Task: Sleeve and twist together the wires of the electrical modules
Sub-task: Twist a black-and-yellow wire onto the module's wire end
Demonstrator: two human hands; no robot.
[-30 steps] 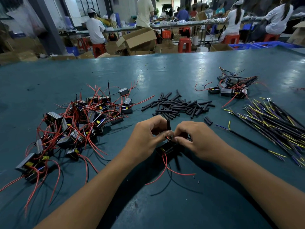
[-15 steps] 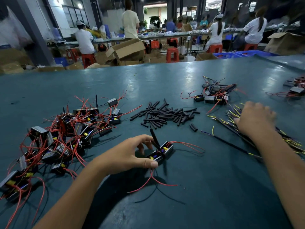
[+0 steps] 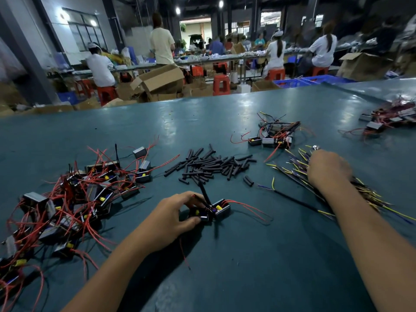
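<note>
My left hand (image 3: 172,213) grips a pair of small black electrical modules (image 3: 213,210) with red wires near the table's front centre. A black sleeve (image 3: 204,193) stands up from their joined wires. My right hand (image 3: 327,168) reaches out to the right and lies on a bundle of black cables with yellow and purple ends (image 3: 299,176); its fingertips are hidden, so a hold on a cable cannot be made out. A heap of short black sleeves (image 3: 211,164) lies in the middle of the table.
A tangle of modules with red wires (image 3: 74,194) fills the left side. A small group of modules (image 3: 274,134) sits behind the cables, another (image 3: 389,120) at the far right. Beyond the green table (image 3: 247,266) people sit at benches among cardboard boxes.
My right hand left the modules and moved right onto the cable bundle. My left hand stayed holding the modules on the table. The camera tilted up slightly.
</note>
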